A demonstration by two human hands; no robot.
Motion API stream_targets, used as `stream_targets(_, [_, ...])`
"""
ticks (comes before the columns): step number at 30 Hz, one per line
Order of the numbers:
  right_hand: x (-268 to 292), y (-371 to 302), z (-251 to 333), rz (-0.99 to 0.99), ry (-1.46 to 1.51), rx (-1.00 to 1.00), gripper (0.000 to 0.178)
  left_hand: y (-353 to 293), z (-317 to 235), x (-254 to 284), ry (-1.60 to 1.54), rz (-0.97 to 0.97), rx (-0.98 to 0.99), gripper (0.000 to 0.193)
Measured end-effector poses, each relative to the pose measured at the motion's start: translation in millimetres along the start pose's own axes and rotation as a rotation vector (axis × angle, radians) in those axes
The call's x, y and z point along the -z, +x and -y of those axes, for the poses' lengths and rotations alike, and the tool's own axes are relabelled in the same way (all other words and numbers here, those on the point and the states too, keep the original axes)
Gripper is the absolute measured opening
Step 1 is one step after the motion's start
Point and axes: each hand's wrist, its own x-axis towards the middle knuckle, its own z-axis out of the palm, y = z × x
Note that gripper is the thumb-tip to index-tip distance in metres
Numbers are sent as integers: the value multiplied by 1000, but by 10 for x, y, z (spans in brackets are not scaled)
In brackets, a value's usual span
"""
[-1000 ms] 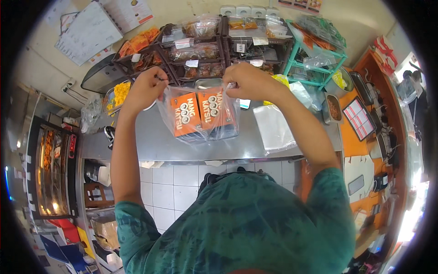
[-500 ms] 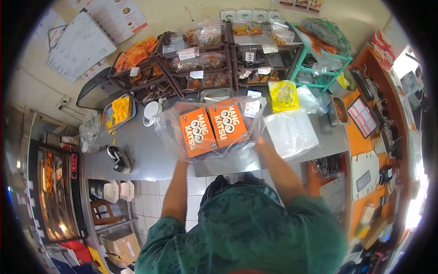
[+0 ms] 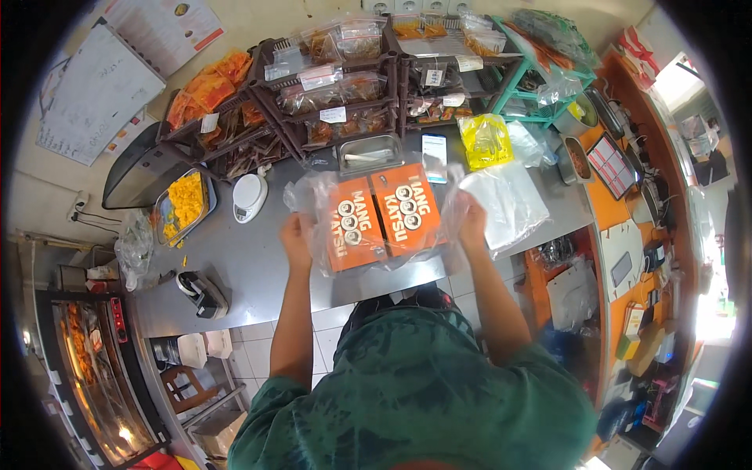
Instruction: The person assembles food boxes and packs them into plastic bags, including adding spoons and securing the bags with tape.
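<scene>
Two orange printed boxes, a left one (image 3: 354,227) and a right one (image 3: 407,211), lie side by side on the steel table near its front edge. A clear plastic bag (image 3: 317,188) is spread around them, its sides standing loosely up. My left hand (image 3: 296,241) is closed at the bag's left side. At the opposite side, my right hand (image 3: 471,225) is closed on the plastic. The fingers of both hands are partly veiled by the film. Right of the bag rests a stack of flat clear plastic bags (image 3: 507,207).
Behind stand a steel tray (image 3: 370,150), a phone (image 3: 434,149), a yellow bag (image 3: 483,141) and brown racks (image 3: 337,94) of packets. To the left are a white kitchen scale (image 3: 250,196), a tray of yellow food (image 3: 184,205) and a black-and-white device (image 3: 202,294).
Both hands have risen from under the boxes' near side to the bag's left and right sides. The boxes sit slightly further right, and the bag's sides are pulled outward.
</scene>
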Motion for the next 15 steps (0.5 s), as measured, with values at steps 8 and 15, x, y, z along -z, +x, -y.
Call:
stream_targets(8, [-424,-201,1849,179,-259,321,57,-150,-2237,-256,610,-76,-697,28])
stream_targets(15, [-376,180,2744,387,-677,666,40,-7,-2782,130,240,197,-215,22])
